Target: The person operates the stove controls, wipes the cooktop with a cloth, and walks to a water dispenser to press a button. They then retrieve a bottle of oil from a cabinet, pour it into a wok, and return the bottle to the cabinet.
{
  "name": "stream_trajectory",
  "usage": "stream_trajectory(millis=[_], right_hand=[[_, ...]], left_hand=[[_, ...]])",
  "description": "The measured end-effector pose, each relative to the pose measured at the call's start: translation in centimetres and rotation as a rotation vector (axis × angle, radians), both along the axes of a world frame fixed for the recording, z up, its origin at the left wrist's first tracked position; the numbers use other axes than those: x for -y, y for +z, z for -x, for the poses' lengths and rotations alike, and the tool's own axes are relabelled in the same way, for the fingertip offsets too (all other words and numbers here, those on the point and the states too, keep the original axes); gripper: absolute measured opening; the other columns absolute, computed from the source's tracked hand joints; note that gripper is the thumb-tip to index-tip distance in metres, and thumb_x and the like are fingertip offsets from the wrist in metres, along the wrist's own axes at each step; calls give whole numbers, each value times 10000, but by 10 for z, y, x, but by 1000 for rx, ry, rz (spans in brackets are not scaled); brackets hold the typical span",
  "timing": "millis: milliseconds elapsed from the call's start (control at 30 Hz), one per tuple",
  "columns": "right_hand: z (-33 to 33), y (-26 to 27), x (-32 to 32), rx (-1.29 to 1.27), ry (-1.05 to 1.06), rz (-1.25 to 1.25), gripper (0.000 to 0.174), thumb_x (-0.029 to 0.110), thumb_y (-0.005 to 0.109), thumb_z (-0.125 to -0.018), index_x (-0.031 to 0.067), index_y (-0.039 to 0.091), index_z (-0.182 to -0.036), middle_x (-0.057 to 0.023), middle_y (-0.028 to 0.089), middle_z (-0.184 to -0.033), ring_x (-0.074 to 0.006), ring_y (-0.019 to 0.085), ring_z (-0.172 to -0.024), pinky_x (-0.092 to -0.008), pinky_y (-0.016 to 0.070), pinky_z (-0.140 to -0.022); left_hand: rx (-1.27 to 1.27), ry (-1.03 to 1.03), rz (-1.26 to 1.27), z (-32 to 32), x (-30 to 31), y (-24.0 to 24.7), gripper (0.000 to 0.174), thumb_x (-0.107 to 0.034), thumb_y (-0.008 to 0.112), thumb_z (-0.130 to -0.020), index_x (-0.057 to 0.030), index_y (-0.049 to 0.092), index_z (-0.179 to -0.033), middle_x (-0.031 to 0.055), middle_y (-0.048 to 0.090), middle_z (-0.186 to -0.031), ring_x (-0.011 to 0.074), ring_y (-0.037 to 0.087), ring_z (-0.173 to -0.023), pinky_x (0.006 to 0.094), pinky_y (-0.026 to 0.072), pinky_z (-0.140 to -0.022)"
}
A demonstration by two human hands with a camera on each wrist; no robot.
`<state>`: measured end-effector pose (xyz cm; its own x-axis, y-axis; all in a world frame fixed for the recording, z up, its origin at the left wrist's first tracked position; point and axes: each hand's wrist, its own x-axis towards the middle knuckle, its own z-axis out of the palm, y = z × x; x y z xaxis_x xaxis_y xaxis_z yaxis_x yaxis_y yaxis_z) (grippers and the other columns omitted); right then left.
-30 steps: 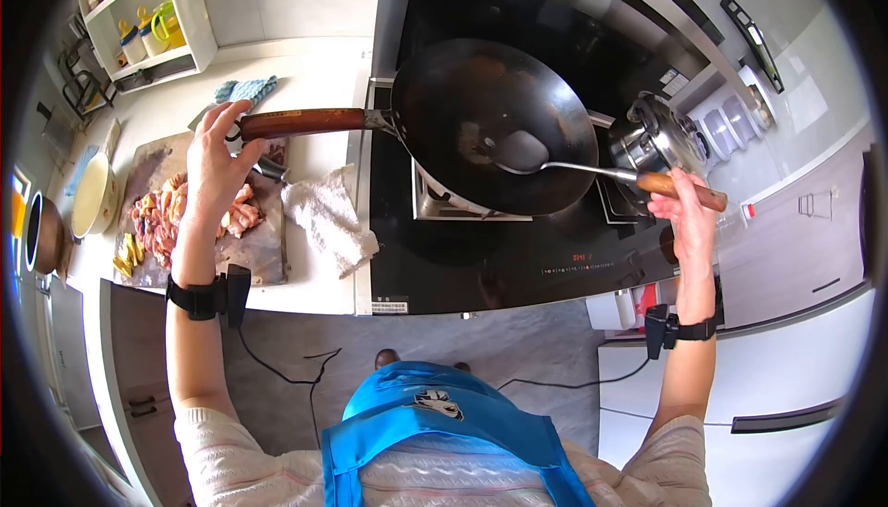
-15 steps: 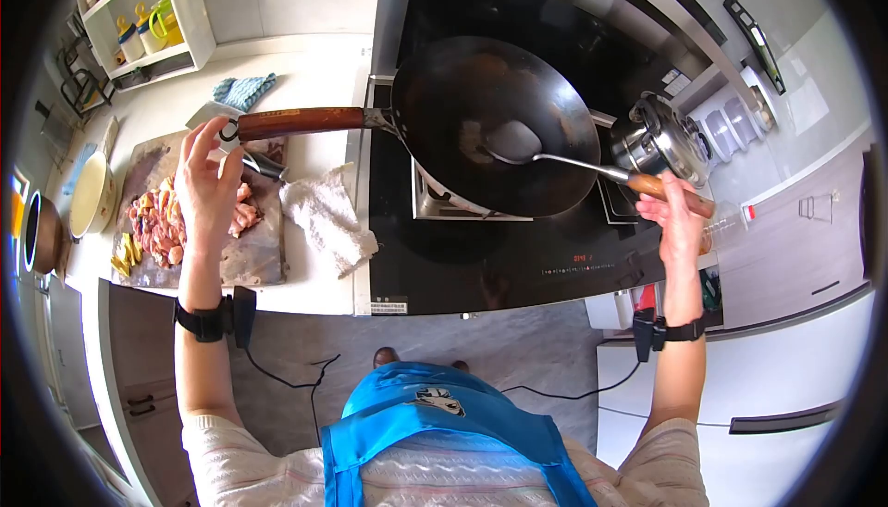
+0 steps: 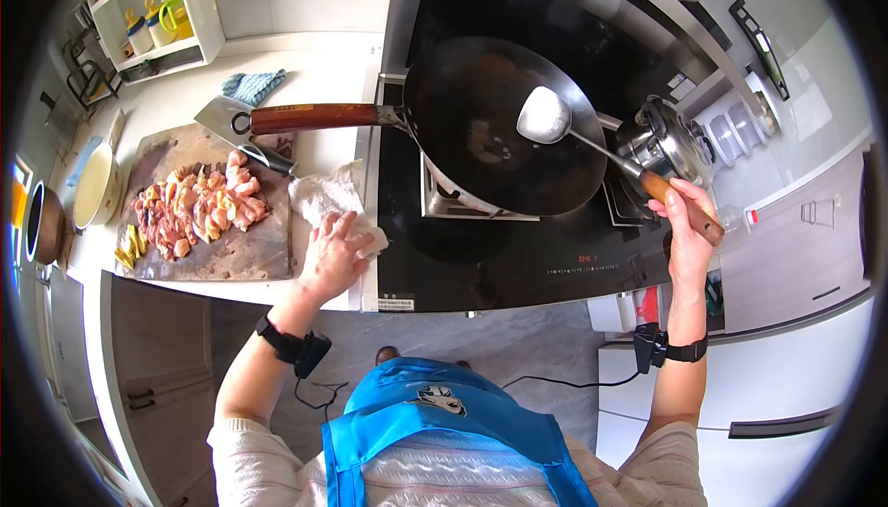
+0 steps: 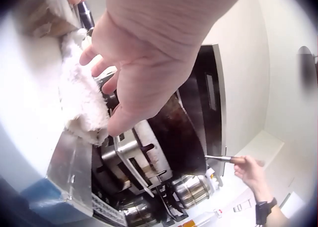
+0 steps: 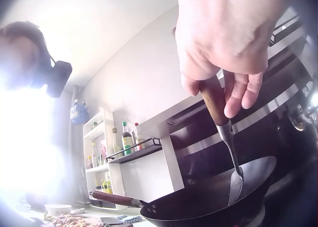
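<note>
My right hand (image 3: 692,229) grips the wooden handle of a metal wok spatula (image 3: 544,117), whose blade is over the inside of a dark wok (image 3: 472,174). In the right wrist view the spatula's blade (image 5: 235,187) slopes down into the wok. The wok sits on the stove, its wooden handle (image 3: 314,118) pointing left with no hand on it. My left hand (image 3: 333,255) is at the near end of a white towel (image 3: 328,194) on the counter. Its fingers (image 4: 112,80) are spread and slightly bent beside the towel in the left wrist view.
Left of the towel, a cutting board (image 3: 250,253) bears chopped raw meat (image 3: 194,206), with a cleaver (image 3: 227,123) at its back edge. A pale bowl (image 3: 94,194) stands farther left. A steel pot (image 3: 668,142) stands right of the wok; a blue cloth (image 3: 254,87) lies behind.
My left hand has left the end of the wok handle and come down and right to the towel. The spatula's blade has lifted and turned, its face now bright.
</note>
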<state>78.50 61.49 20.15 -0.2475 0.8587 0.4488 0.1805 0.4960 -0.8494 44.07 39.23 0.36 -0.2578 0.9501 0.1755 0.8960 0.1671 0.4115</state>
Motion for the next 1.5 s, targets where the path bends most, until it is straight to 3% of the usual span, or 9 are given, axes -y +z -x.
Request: stream_trajectory(millis=[100,267,367,767,867,967,1100,1267,1500], right_hand=[[3,10,16,2,58,-70,221,49,649,-831,-20,587,-1032,-106,633,-928,-163,636,-800,-254,508,-735],[-4,12,30,23,108,-86,245,-6,612,-830,-31,570,-1070,-131,607,-1007,-196,626,-887,-277,495,-802],[-12,10,35,269,57,-273,260,22,632,-824,-18,566,-1072,-120,588,-1014,-208,618,-913,-286,486,-824],[-26,19,53,99,67,-145,244,17,628,-827,-16,572,-1062,-146,615,-983,-219,626,-908,-292,483,-827],[-20,17,50,87,41,-164,237,42,627,-835,-38,569,-1050,-145,627,-920,-222,647,-833,-281,503,-775],[-15,19,27,-38,-185,38,310,144,640,-847,-69,545,-1052,-144,644,-845,-202,656,-616,-257,515,-582],[-15,32,-6,-28,-218,202,359,268,668,-826,-35,562,-986,-129,650,-740,-178,640,-548,-242,488,-486],[4,41,-22,92,-219,238,381,317,658,-824,-25,565,-963,-136,654,-736,-181,638,-527,-250,491,-444],[54,-15,-50,-212,-67,210,302,208,678,-829,1,574,-1023,-113,657,-847,-178,663,-632,-243,527,-542]], left_hand=[[45,-16,-136,14,-12,-30,316,-42,651,-610,-138,708,-906,112,527,-1122,341,446,-1068,429,376,-937],[39,90,-86,35,-35,-32,313,52,562,-630,-116,689,-862,144,559,-1083,351,494,-1023,380,412,-909],[-25,112,-69,40,-36,-32,280,43,549,-634,-114,680,-826,132,587,-976,335,512,-979,368,412,-887],[-56,94,16,40,13,-21,193,-12,593,-624,-150,649,-746,42,559,-815,262,528,-925,385,427,-783],[-44,94,7,37,14,-19,190,-13,596,-623,-151,648,-742,42,557,-822,264,525,-926,383,426,-786],[-51,98,-19,36,16,-20,198,-12,599,-620,-151,649,-752,40,557,-832,261,523,-929,384,425,-787],[-40,98,-57,35,18,-23,210,-7,596,-617,-148,650,-763,39,557,-840,258,522,-928,381,419,-787],[-53,117,-32,32,18,-18,220,-4,587,-619,-146,648,-775,41,555,-843,256,522,-923,375,410,-776],[-81,106,-60,35,18,-22,219,-13,592,-612,-147,645,-776,40,550,-840,261,515,-919,377,408,-775]])
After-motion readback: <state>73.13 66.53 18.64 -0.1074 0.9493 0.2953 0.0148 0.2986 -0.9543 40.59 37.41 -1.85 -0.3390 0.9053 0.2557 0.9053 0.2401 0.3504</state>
